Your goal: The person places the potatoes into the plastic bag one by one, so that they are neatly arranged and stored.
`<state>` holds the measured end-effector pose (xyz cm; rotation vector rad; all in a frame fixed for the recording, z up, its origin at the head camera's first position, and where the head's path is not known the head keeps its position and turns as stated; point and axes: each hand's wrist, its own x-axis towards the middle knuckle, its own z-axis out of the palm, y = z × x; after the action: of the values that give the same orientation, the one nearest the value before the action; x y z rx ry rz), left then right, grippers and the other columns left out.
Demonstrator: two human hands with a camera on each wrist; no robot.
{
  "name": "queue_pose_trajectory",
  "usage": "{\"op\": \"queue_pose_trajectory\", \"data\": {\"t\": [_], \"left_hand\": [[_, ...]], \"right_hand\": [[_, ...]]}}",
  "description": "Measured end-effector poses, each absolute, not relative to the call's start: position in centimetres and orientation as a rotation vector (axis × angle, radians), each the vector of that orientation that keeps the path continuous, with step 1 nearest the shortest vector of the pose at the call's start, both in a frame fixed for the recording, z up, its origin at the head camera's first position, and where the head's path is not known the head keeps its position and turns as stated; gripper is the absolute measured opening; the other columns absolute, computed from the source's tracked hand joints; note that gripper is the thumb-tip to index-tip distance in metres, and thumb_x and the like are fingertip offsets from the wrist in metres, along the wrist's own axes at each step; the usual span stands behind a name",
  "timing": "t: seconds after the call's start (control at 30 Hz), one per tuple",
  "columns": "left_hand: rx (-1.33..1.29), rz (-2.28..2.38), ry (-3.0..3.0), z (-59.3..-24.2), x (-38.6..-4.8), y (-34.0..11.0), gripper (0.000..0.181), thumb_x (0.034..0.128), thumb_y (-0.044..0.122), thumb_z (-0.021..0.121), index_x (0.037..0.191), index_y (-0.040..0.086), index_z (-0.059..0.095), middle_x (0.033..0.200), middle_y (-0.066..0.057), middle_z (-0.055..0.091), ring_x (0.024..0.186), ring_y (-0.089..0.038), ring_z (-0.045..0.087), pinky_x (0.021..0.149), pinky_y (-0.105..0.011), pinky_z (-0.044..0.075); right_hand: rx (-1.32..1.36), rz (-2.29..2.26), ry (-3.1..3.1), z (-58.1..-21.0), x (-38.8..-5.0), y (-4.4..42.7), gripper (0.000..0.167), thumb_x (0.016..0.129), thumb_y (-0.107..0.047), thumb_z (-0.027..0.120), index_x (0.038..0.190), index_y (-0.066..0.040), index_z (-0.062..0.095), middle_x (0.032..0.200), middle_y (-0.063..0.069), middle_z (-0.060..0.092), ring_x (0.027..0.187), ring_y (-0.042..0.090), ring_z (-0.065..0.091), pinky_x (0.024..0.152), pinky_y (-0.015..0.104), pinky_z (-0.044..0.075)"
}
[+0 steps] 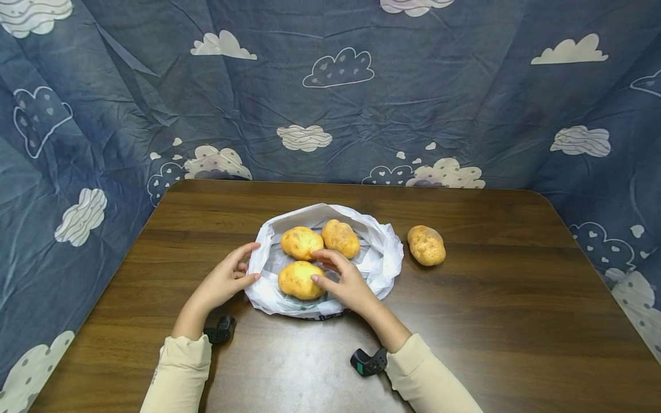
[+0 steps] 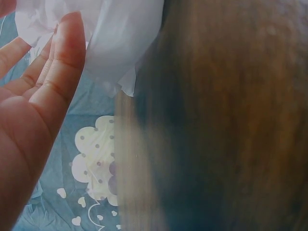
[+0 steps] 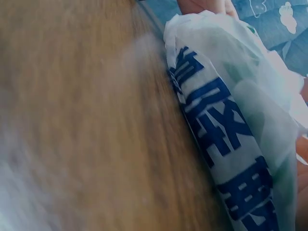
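Note:
A white plastic bag (image 1: 385, 252) lies on the table with its mouth spread wide. Inside it are three potatoes: a front potato (image 1: 298, 280), a back-left potato (image 1: 300, 242) and a back-right potato (image 1: 340, 238). At the bag's left side, my left hand (image 1: 222, 281) touches the rim with thumb and fingers apart; the left wrist view shows these fingers (image 2: 67, 57) fairly straight against the plastic. My right hand (image 1: 348, 282) reaches over the bag's front right edge. Its thumb overlaps the front potato and its fingertips overlap the back-left one; the grasp looks loose.
Another potato (image 1: 426, 245) lies on the brown wooden table (image 1: 516, 298), right of the bag. Dark blue lettering (image 3: 224, 125) runs along the bag's front. A blue cloth (image 1: 330, 109) with cloud prints hangs behind the table and along its sides.

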<state>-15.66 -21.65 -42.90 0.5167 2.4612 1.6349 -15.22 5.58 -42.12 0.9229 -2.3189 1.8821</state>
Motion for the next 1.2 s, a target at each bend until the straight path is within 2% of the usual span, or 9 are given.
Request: {"op": "queue_pose_trajectory", "data": {"t": [0.17,0.33,0.6,1.0,1.2], "left_hand": [[0.514,1.630,2.464,-42.9,-15.7,-21.6,0.061,0.0822,0.000,0.062,0.135,0.001,0.032,0.128,-0.024,0.035,0.083,-0.024,0.052,0.064,-0.025,0.047],[0.516,1.624,2.464,-42.9,-15.7,-21.6,0.060,0.0824,0.000,0.062,0.135,0.000,0.032,0.128,-0.024,0.035,0.083,-0.024,0.052,0.064,-0.025,0.048],[0.518,1.628,2.462,-42.9,-15.7,-21.6,0.061,0.0822,-0.001,0.062,0.135,0.000,0.032,0.128,-0.024,0.034,0.083,-0.024,0.052,0.064,-0.025,0.048],[0.500,1.591,2.490,-43.3,-15.9,-21.9,0.060,0.0824,0.000,0.062,0.135,0.004,0.034,0.128,-0.022,0.035,0.084,-0.024,0.053,0.065,-0.026,0.048],[0.502,1.586,2.496,-43.3,-15.9,-21.9,0.060,0.0825,0.000,0.062,0.135,0.005,0.034,0.128,-0.022,0.035,0.085,-0.025,0.051,0.066,-0.026,0.048]], "right_hand": [[0.893,1.779,-2.344,-41.6,-15.2,6.0,0.040,0.081,0.003,0.063,0.116,0.013,0.048,0.115,0.028,0.051,0.107,0.037,0.049,0.092,0.042,0.037],[0.879,1.718,-2.324,-41.1,-15.2,6.5,0.040,0.081,0.003,0.063,0.116,0.012,0.048,0.116,0.027,0.051,0.107,0.037,0.049,0.092,0.040,0.037],[0.864,1.652,-2.208,-40.8,-15.7,7.8,0.042,0.078,0.008,0.064,0.116,0.013,0.048,0.114,0.027,0.051,0.103,0.040,0.050,0.090,0.043,0.038],[0.751,1.547,-2.130,-40.4,-16.4,10.1,0.046,0.073,0.013,0.066,0.115,0.015,0.046,0.112,0.028,0.052,0.103,0.040,0.050,0.092,0.035,0.037],[0.712,1.484,-2.118,-40.1,-16.6,11.0,0.046,0.072,0.013,0.067,0.114,0.016,0.047,0.109,0.027,0.053,0.101,0.041,0.050,0.090,0.038,0.039]]}}
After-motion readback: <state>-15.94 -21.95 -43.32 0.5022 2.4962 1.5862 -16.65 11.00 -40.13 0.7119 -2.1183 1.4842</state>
